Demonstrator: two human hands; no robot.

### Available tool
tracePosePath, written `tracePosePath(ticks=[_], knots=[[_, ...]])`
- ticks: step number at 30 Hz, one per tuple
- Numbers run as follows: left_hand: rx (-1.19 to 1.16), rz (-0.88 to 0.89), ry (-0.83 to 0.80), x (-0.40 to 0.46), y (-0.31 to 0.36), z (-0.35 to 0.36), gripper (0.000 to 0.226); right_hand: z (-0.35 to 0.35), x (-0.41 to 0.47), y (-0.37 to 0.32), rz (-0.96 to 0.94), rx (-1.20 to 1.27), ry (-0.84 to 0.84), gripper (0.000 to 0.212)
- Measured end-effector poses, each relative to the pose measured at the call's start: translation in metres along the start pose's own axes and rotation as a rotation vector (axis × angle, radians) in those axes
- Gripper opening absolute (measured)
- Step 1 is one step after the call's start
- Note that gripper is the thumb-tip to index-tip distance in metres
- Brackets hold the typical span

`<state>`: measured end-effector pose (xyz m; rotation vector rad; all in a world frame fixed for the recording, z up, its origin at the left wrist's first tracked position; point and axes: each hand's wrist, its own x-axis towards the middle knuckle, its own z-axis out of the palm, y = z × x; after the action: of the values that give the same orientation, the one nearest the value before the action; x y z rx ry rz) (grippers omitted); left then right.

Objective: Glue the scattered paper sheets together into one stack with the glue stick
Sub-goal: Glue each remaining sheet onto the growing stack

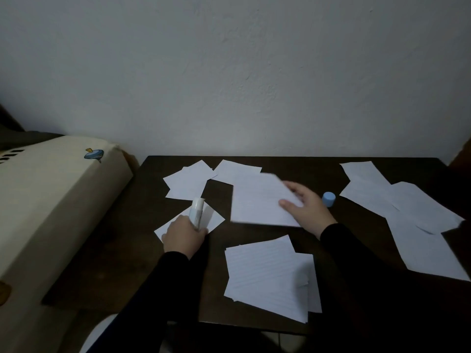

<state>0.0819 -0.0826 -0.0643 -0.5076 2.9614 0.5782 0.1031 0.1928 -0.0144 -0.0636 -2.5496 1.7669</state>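
The lifted sheet [260, 200] is blurred. The right hand [305, 207] pinches its edge, just left of the blue cap [328, 199]. Farther left, the left hand [184, 235] grips the glue stick [196, 212], tilted.

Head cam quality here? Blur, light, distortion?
Head view: dim, flat light, dark table swallowing the black sleeves; sheet in the right hand is motion-smeared; glue stick in the left hand slightly soft; wide-angle bends the table edges.

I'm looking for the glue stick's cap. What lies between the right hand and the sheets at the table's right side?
The head view shows the blue cap standing on the dark table between the right hand and the right-side sheets.
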Motion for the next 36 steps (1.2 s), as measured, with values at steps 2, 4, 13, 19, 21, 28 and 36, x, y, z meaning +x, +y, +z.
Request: tracePosePath(ticks=[2,4,13,19,21,28,36], knots=[[-0.014,0.050,0.007,-0.002,0.004,0.003,0.042,-0.001,-0.007,0.004,0.054,-0.071,-0.250,0.044],[-0.018,0.077,0.001,-0.003,0.008,0.005,0.043,0.002,-0.013,0.014,0.113,-0.263,-0.389,0.044],[-0.061,0.078,0.031,-0.006,0.007,0.008,0.049,0.017,-0.022,0.013,0.165,-0.939,-0.413,0.074],[-0.437,0.044,0.116,-0.009,-0.010,0.005,0.048,0.038,0.003,-0.016,0.143,-0.923,-0.366,0.071],[-0.443,-0.014,0.182,-0.009,-0.019,0.001,0.037,0.061,0.010,-0.022,-0.018,-0.964,-0.317,0.060],[-0.340,-0.046,0.165,-0.002,-0.041,-0.003,0.030,0.134,0.038,-0.013,-0.258,-1.015,-0.411,0.054],[-0.317,-0.031,0.162,0.005,-0.036,-0.001,0.050,0.122,0.038,0.012,-0.132,-1.212,-0.320,0.056]])
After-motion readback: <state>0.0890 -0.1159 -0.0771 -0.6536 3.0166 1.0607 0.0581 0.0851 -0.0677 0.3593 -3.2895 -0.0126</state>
